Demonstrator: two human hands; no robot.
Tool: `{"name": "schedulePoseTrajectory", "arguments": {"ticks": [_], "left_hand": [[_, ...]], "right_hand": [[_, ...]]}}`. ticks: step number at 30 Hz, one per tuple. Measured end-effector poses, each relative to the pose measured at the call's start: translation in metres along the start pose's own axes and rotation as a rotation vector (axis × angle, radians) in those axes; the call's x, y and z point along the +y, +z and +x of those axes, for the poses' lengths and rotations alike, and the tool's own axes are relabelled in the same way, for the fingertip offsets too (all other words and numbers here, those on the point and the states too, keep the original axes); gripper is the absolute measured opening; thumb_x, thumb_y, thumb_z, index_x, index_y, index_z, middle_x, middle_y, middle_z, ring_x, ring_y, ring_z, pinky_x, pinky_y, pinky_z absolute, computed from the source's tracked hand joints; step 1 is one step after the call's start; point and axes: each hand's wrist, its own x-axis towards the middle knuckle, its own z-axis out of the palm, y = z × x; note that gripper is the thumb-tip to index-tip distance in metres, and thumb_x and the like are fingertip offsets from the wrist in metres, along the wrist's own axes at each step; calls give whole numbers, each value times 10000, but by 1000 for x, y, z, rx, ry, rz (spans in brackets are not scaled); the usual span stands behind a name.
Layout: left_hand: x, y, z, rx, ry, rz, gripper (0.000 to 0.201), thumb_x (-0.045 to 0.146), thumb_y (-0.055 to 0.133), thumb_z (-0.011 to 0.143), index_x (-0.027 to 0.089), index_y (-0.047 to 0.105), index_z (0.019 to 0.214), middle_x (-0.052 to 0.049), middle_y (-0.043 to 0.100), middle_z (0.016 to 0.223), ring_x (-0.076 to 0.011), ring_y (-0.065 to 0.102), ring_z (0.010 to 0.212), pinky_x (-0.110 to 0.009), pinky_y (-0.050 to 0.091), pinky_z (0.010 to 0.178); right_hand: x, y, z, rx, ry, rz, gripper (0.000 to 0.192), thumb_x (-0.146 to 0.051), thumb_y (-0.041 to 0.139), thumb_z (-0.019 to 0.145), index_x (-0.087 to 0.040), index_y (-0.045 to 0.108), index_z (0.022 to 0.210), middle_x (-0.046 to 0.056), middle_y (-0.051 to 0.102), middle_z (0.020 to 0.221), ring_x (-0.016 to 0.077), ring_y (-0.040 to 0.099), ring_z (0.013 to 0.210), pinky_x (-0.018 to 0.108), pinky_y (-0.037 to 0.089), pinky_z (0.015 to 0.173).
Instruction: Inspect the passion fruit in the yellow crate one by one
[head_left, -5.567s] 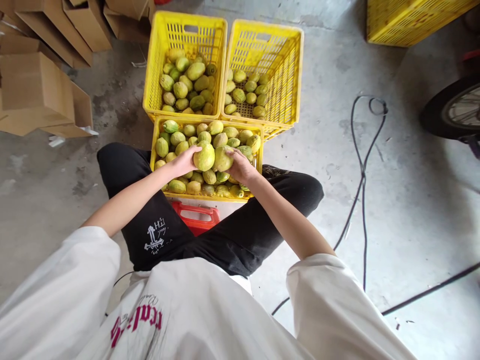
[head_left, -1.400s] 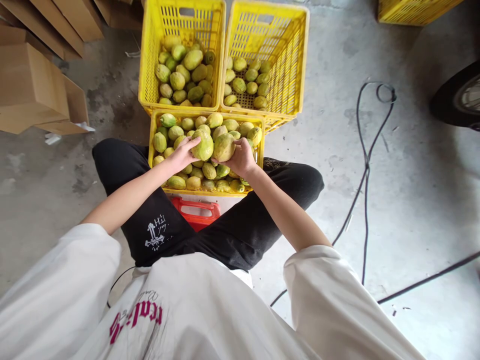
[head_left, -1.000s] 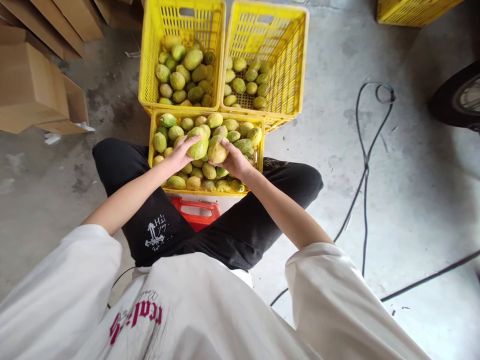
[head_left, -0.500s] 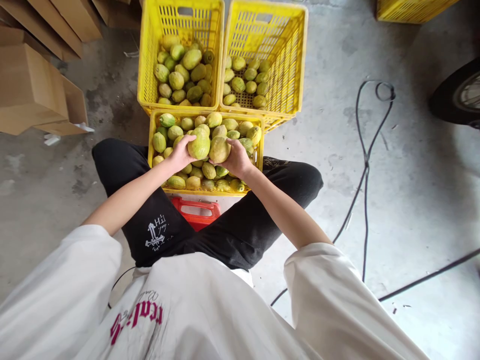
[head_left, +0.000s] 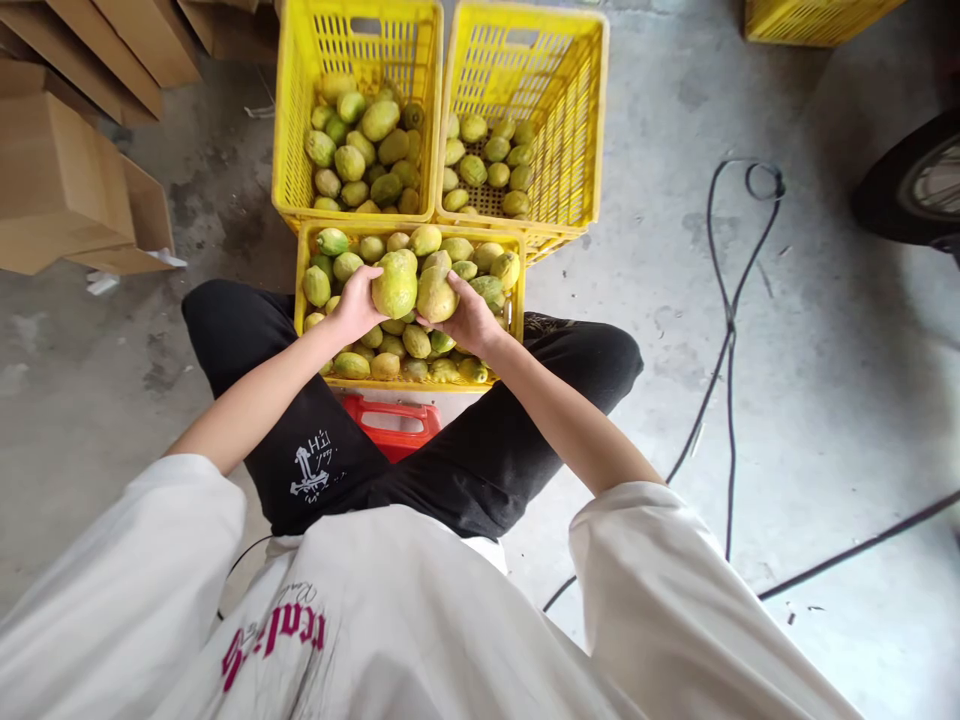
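Observation:
My left hand (head_left: 360, 304) is wrapped round a large yellow-green lemon (head_left: 395, 288), thumb on its upper side. Beside it, another lemon (head_left: 436, 296), duller and slightly browner, rests in the grip of my right hand (head_left: 472, 318). The two fruits are close together above a yellow plastic crate (head_left: 519, 330) that is full of green and yellow lemons (head_left: 416, 342). My palms and most of my lower fingers are hidden behind the fruit and the backs of the hands.
Two deeper yellow crates, left (head_left: 281, 150) and right (head_left: 592, 150), stand behind with lemons low inside. Cardboard boxes (head_left: 90, 180) are at the left. A black cable (head_left: 729, 330) loops over the floor at the right, near a wheel (head_left: 919, 185). A red plastic piece (head_left: 394, 440) lies between my legs.
Both lemons stay in my hands, almost in the same place. The whole view has shifted very slightly.

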Motion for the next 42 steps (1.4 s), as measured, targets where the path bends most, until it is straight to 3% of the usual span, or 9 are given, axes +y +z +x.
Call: {"name": "schedulePoseTrajectory", "arguments": {"ticks": [2,5,9,13,17,26,32,39,42], "left_hand": [[1,0,0,-26,0,25,439,301,574,1241,199,733,1638,-139,890,1411,-455,839,1582,-598,755,1228],[0,3,-4,-31,-16,0,324,274,562,1243,207,763,1488,-137,896,1399,-395,819,1629,-548,730,1288],[-3,9,-11,-35,-28,-66,148,308,705,1221,268,759,1354,-136,927,1420,-383,777,1687,-599,668,1419],[-6,10,-15,-26,-51,-26,322,330,836,1174,295,768,1486,-125,933,1467,-420,767,1698,-619,624,1455],[-7,8,-16,-30,-53,1,352,225,824,1142,278,788,1488,-113,948,1382,-429,771,1667,-607,582,1484],[0,5,-2,-5,-48,-68,590,208,510,1180,244,770,1709,-104,883,1352,-365,887,1546,-500,755,1227],[0,6,-4,-16,-45,-37,594,236,546,1175,267,785,1717,-100,889,1372,-376,906,1522,-487,762,1196],[-4,9,-6,-39,-49,-61,524,279,666,1146,325,833,1640,-92,904,1400,-375,899,1534,-440,777,1169],[-2,8,-5,-34,-40,-49,537,323,660,1167,311,796,1687,-103,908,1415,-389,910,1514,-459,778,1167]], "right_hand": [[-1,1,0,28,-18,-3,524,-757,918,1084,-379,718,1388,91,922,1311,452,847,1520,653,879,1068],[-2,1,-1,63,-42,-5,496,-763,903,1128,-379,693,1361,69,922,1315,404,862,1478,615,874,1094],[-2,-2,-6,64,-62,-35,549,-737,964,1091,-421,654,1415,59,908,1385,408,833,1496,672,853,1122],[1,-4,-5,41,-43,-44,482,-585,914,1082,-410,596,1400,34,893,1430,388,774,1569,678,782,1263],[3,-5,0,31,-21,-36,438,-580,822,1042,-391,598,1367,59,884,1394,430,737,1583,685,791,1215],[0,-2,1,94,-59,-7,273,-424,656,1048,-348,641,1309,67,882,1311,406,774,1536,613,791,1193],[1,-4,1,75,-62,-15,383,-438,775,982,-378,622,1328,63,880,1366,445,781,1530,715,804,1190],[-2,-8,-4,87,-4,-39,484,-504,884,1032,-374,699,1459,98,888,1382,446,810,1513,650,852,1078],[-6,-5,-7,74,-6,-41,480,-521,859,1040,-383,687,1467,92,890,1409,445,788,1560,655,843,1114]]}}
